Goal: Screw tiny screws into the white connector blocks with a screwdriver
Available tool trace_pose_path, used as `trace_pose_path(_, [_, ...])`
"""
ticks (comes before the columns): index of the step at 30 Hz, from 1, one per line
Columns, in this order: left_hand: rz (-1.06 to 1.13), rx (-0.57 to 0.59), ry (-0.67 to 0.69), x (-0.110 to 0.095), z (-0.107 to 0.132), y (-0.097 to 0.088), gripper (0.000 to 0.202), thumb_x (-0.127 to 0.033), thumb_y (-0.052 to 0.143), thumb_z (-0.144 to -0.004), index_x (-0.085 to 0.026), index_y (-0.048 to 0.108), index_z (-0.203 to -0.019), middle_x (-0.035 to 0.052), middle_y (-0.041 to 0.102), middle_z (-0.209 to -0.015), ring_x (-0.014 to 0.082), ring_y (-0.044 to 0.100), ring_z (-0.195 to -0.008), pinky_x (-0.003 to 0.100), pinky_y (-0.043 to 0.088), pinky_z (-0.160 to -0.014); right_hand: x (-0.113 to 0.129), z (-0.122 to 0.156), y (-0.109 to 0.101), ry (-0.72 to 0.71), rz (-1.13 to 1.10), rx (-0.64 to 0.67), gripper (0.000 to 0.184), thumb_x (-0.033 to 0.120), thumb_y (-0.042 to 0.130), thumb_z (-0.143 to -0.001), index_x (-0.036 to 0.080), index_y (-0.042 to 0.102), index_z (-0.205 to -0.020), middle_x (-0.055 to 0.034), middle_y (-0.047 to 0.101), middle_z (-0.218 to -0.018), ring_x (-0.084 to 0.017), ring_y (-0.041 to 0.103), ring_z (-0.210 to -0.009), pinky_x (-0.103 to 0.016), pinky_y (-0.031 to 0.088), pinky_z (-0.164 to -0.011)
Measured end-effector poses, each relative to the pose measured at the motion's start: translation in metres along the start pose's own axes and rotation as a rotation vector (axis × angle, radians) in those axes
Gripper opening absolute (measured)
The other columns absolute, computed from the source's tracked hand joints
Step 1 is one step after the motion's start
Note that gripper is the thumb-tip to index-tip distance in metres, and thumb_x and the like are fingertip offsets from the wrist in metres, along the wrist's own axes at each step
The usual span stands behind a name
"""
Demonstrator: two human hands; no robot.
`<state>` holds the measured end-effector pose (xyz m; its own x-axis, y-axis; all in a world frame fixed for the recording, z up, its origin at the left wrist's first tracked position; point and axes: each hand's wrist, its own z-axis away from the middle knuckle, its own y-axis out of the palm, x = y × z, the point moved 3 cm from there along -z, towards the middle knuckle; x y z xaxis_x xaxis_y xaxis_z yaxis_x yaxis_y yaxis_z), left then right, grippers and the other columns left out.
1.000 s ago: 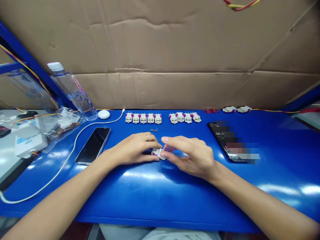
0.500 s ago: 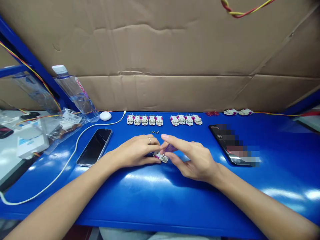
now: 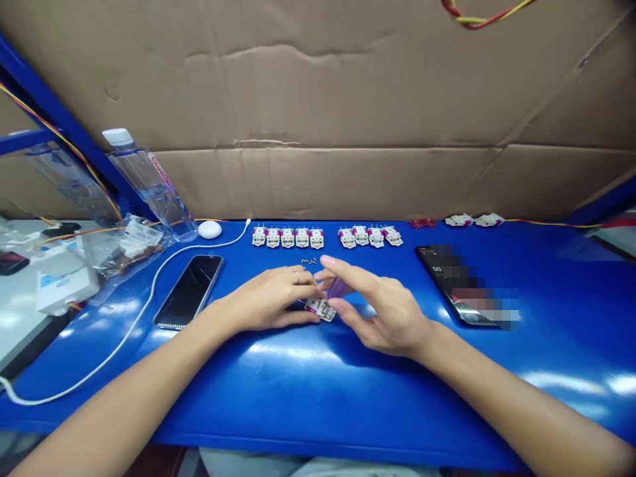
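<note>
A small white plug part (image 3: pixel 320 309) with magenta sides lies on the blue table, partly covered by fingers. My left hand (image 3: pixel 278 298), a ring on one finger, holds it from the left between thumb and fingers. Over its right side, my right hand (image 3: pixel 385 308) grips a see-through purple piece (image 3: pixel 338 288), mostly hidden by the fingers; I cannot make out its full shape. Several tiny screws (image 3: pixel 309 261) lie just beyond my hands. Farther back stand two groups of similar white and magenta plug parts (image 3: pixel 287 237), (image 3: pixel 376 236) with metal pins.
One phone (image 3: pixel 189 291) lies to the left, another phone (image 3: pixel 454 285) to the right. A white cable (image 3: pixel 149 291) curves along the left side, near a white oval case (image 3: pixel 209 230), a water bottle (image 3: pixel 149 179) and a plastic bag (image 3: pixel 134 242). Cardboard (image 3: pixel 318 99) walls the back.
My right hand has tilted slightly, its index finger a little higher, and more of the plug part and purple piece shows. My left hand stays nearly still.
</note>
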<state>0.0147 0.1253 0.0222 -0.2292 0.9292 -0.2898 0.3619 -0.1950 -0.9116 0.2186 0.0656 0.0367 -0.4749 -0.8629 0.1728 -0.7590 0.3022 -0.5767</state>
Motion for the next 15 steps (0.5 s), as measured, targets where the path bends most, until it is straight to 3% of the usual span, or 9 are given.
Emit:
trace_pose_path(2, [0.006,0.004,-0.002,-0.0004,-0.0004,-0.0005,0.024,-0.037,0.071,-0.107,-0.019,0.077,-0.121,0.0120,0.077,-0.120,0.0258,0.073,-0.108,0.033,0.057,-0.093,0.0001,-0.0005,-0.0008,0.012,0.003,-0.014,0.066,0.022,0.056,-0.113,0.030,0.032,-0.174,-0.0044,0.083,-0.130,-0.016,0.085,-0.088,-0.025,0.069,-0.076])
trace_pose_path(5, [0.006,0.002,-0.013,0.0000,-0.0003,-0.0006,0.025,-0.039,0.069,-0.108,-0.019,0.077,-0.121,0.0120,0.077,-0.121,0.0259,0.073,-0.109,0.034,0.057,-0.093,0.0002,-0.0007,-0.0019,0.007,0.029,-0.050,0.068,0.025,0.069,-0.109,0.031,0.040,-0.170,0.0010,0.087,-0.107,-0.014,0.082,-0.075,-0.022,0.066,-0.066])
trace_pose_path(7, [0.003,-0.005,-0.008,0.0003,0.0000,-0.0003,0.025,-0.040,0.068,-0.109,-0.018,0.077,-0.118,0.0121,0.077,-0.120,0.0259,0.073,-0.108,0.034,0.057,-0.093,0.0003,-0.0015,-0.0008,-0.003,0.012,-0.028,0.067,0.028,0.064,-0.111,0.028,0.037,-0.172,-0.0025,0.087,-0.112,-0.016,0.083,-0.079,-0.024,0.067,-0.068])
trace_pose_path(10, [0.013,-0.013,0.005,0.0000,0.0000,-0.0001,0.026,-0.040,0.067,-0.110,-0.018,0.076,-0.118,0.0111,0.078,-0.114,0.0255,0.072,-0.107,0.033,0.056,-0.092,0.0011,-0.0033,0.0005,0.008,-0.005,-0.013,0.064,0.021,0.054,-0.113,0.022,0.033,-0.173,-0.0084,0.084,-0.126,-0.016,0.083,-0.090,-0.027,0.069,-0.079])
trace_pose_path(15, [0.018,0.004,-0.028,-0.0010,-0.0009,-0.0013,0.027,-0.042,0.066,-0.110,-0.020,0.077,-0.121,0.0101,0.077,-0.116,0.0235,0.072,-0.104,0.032,0.057,-0.091,0.0042,-0.0037,-0.0003,-0.008,0.072,-0.062,0.059,0.021,0.067,-0.108,0.023,0.047,-0.164,-0.0025,0.085,-0.100,-0.016,0.080,-0.075,-0.025,0.066,-0.069])
